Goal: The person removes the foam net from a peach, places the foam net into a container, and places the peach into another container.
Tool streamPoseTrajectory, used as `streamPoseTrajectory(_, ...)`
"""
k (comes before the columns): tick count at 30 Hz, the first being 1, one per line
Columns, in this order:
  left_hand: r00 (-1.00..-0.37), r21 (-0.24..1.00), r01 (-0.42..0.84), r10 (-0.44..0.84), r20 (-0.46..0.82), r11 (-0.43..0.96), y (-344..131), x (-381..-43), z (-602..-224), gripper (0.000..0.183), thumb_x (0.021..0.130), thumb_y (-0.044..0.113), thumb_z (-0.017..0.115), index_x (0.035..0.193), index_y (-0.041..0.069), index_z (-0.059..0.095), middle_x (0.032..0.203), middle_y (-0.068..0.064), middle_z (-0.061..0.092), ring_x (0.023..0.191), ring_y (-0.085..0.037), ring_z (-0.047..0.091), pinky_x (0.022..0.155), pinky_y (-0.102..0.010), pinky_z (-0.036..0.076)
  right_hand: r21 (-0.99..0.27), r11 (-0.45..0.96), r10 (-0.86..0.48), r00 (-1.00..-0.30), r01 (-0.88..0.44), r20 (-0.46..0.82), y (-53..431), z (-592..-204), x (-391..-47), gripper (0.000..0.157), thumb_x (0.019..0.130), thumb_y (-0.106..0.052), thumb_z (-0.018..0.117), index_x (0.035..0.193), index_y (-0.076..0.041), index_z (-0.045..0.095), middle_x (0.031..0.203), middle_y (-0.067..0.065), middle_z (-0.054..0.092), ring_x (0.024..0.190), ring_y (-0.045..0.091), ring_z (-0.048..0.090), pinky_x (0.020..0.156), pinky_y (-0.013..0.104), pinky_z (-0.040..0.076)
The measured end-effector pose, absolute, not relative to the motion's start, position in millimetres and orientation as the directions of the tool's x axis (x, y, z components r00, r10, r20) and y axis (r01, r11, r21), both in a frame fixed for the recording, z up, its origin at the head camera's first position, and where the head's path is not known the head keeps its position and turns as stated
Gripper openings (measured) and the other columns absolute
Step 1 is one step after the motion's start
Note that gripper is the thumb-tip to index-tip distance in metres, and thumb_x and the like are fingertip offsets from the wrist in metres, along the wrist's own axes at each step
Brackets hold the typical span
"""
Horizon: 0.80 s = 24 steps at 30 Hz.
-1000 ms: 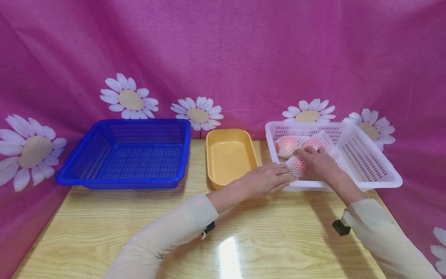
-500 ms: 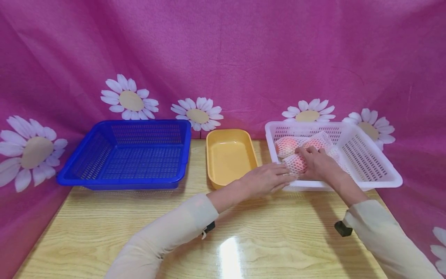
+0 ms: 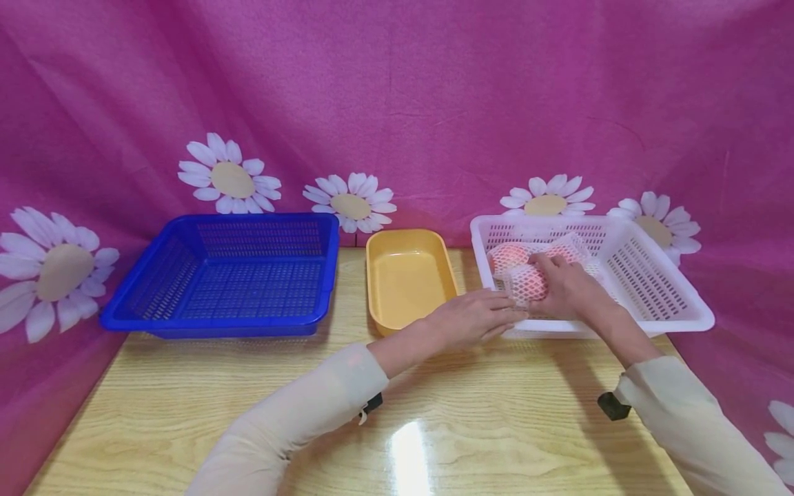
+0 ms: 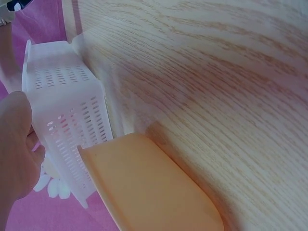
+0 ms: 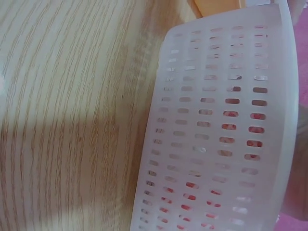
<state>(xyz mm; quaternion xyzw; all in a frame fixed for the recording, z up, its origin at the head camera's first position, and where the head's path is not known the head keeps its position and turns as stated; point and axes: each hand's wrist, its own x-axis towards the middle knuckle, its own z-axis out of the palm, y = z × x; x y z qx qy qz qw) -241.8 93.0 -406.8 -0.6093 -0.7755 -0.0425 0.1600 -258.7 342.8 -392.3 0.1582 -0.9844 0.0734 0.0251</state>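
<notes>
In the head view, a white perforated basket (image 3: 657, 324) stands at the right, holding several reddish round fruits in white foam nets. My right hand (image 3: 567, 289) reaches over its front rim and grips one netted fruit (image 3: 528, 282), raised slightly at the front left. Behind it lie another netted fruit (image 3: 509, 256) and a further one (image 3: 567, 249), partly covered by the hand. My left hand (image 3: 474, 317) is at the basket's front left corner, fingers extended close to the gripped fruit's net. Whether it touches the net or the rim is unclear. The right wrist view shows mainly the basket's wall (image 5: 211, 163).
A yellow tray (image 3: 412, 289) stands in the middle of the wooden table (image 3: 496, 427), just behind my left forearm. At the left is a blue perforated basket (image 3: 217, 322). A magenta curtain (image 3: 434, 103) with daisies hangs behind and at the sides.
The fruit in my right hand has risen a little and turned, so more of its net shows. My right forearm has shifted slightly. The left hand stays in place.
</notes>
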Motion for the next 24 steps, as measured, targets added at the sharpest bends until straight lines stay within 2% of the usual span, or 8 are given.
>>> streamPoseTrajectory(8,-0.240,-0.147,0.947,0.933,0.269,0.286,93,-240,-406,0.040,0.107,0.025,0.047,0.146,0.016,0.053,0.144,-0.001,0.054,0.137,-0.019,0.044,0.117,-0.027,0.019,-0.211,0.922,-0.302,-0.945,-0.323,0.126,344,-391,-259,0.082,0.069,-0.036,0.084,0.135,-0.008,0.044,0.116,0.031,0.056,0.098,0.050,0.059,0.077,0.063,0.051)
streamPoseTrajectory(12,-0.264,-0.143,0.942,0.933,0.245,0.304,94,-239,-405,0.041,0.108,0.027,0.044,0.147,0.018,0.051,0.146,-0.001,0.053,0.138,-0.019,0.043,0.118,-0.026,0.015,-0.226,0.915,-0.311,-0.940,-0.336,0.137,341,-389,-259,0.084,0.071,-0.041,0.085,0.135,-0.006,0.045,0.114,0.029,0.057,0.099,0.048,0.059,0.078,0.062,0.051)
streamPoseTrajectory(16,-0.275,-0.120,0.943,0.931,0.240,0.310,95,-239,-405,0.040,0.108,0.026,0.044,0.147,0.018,0.052,0.147,-0.002,0.052,0.138,-0.018,0.042,0.118,-0.026,0.017,-0.225,0.906,-0.326,-0.931,-0.358,0.165,336,-387,-259,0.084,0.070,-0.045,0.085,0.133,-0.007,0.046,0.113,0.028,0.057,0.099,0.047,0.059,0.079,0.060,0.050)
streamPoseTrajectory(24,-0.274,-0.094,0.947,0.926,0.259,0.306,95,-240,-405,0.039,0.108,0.026,0.045,0.145,0.016,0.054,0.146,-0.002,0.052,0.139,-0.017,0.041,0.117,-0.029,0.024,-0.218,0.888,-0.355,-0.906,-0.404,0.231,326,-377,-260,0.078,0.068,-0.036,0.086,0.129,-0.006,0.047,0.106,0.027,0.058,0.092,0.044,0.060,0.075,0.058,0.051)
